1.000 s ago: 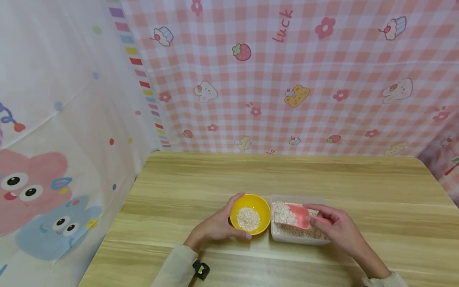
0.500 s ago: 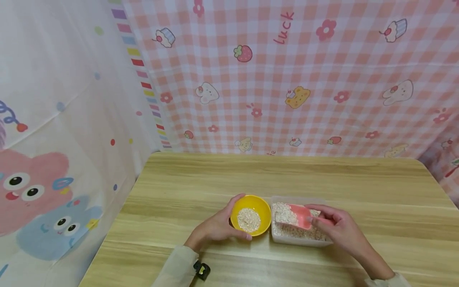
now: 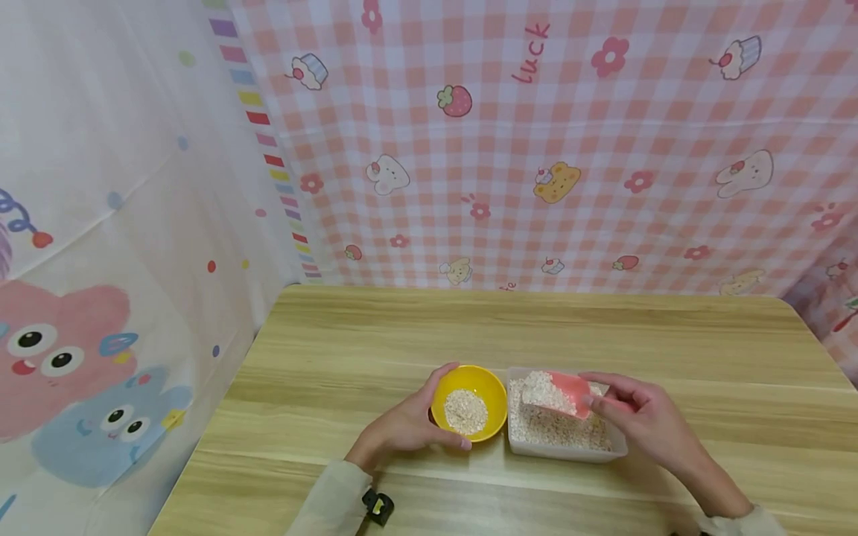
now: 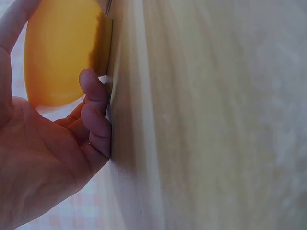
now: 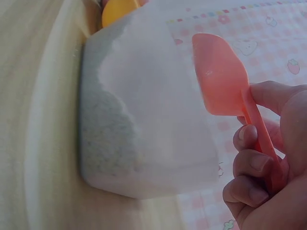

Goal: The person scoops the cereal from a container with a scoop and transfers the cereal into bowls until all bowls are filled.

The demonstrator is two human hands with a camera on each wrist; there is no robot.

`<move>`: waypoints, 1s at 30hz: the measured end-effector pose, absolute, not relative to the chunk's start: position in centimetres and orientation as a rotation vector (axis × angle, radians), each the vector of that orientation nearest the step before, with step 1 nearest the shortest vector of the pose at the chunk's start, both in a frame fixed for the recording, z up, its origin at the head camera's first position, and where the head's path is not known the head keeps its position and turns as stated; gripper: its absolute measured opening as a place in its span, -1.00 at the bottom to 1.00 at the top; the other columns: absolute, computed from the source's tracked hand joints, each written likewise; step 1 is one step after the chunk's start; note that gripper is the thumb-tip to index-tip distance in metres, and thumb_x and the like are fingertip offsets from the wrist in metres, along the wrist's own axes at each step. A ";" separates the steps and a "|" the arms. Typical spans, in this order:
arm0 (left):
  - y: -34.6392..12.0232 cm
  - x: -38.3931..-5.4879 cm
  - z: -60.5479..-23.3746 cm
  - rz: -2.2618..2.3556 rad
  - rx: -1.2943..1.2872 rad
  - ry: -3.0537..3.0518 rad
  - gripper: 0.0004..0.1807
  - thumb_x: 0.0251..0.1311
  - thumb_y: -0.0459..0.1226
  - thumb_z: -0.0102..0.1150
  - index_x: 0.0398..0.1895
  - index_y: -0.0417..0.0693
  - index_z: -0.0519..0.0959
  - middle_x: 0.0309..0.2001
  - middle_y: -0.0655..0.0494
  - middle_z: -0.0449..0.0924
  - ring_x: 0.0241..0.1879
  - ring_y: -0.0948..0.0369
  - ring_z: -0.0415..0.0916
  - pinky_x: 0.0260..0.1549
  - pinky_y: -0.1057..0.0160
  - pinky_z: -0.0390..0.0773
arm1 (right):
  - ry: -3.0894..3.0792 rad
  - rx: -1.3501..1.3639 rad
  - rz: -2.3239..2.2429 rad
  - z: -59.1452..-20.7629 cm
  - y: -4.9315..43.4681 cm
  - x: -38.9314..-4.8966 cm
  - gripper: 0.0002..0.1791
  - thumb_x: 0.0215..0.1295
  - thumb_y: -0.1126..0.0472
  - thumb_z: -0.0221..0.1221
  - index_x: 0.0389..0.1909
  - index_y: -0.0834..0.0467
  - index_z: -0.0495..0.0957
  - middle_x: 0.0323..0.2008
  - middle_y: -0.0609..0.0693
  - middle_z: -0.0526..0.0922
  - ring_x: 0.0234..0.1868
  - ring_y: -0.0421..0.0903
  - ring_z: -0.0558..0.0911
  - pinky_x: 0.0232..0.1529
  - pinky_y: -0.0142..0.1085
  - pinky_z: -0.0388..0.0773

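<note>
A yellow bowl [image 3: 494,406] stands on the table with a small heap of oats [image 3: 465,412] in its bottom. My left hand [image 3: 410,418] grips the bowl from its left side, thumb at the near rim and fingers round the far side. Just right of the bowl is a translucent plastic tub [image 3: 570,451] of oats. My right hand [image 3: 646,418] holds a pink scoop [image 5: 220,76] by its handle, fingers curled round it in the right wrist view. Heaped with oats, the scoop is over the tub, its mouth toward the bowl.
The wooden table [image 3: 375,335] reaches back to a pink checked curtain [image 3: 509,149]. On the left hangs a white curtain [image 3: 147,223] with cartoon figures. A black wrist strap [image 3: 377,506] shows at the left sleeve.
My right hand has lifted the loaded scoop and shifted it slightly right, uncovering more oats in the tub. The left hand and the bowl stay in place.
</note>
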State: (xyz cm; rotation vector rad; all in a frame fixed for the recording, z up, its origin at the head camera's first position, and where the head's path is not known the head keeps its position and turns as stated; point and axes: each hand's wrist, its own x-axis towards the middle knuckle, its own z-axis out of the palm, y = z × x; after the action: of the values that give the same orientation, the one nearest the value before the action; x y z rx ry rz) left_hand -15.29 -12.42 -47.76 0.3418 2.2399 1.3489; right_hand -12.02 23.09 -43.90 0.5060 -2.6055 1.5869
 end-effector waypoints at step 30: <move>-12.5 -15.3 -47.8 1.363 0.328 2.236 0.25 -0.18 0.02 0.62 0.52 0.54 -0.06 0.48 0.17 0.16 0.40 0.06 0.16 0.40 -0.24 0.00 | -2.716 0.570 1.429 -39.7 22.0 -13.8 -0.64 0.33 0.18 0.28 0.13 0.14 0.61 -0.65 -0.16 0.34 -0.66 -0.31 0.23 -0.68 -0.35 0.26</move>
State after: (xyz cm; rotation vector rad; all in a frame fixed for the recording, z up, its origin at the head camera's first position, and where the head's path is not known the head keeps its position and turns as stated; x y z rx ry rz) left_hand -15.26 -12.48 -47.77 0.3279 2.2362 1.3629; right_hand -13.76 22.03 -39.75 0.5704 -2.7162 1.4295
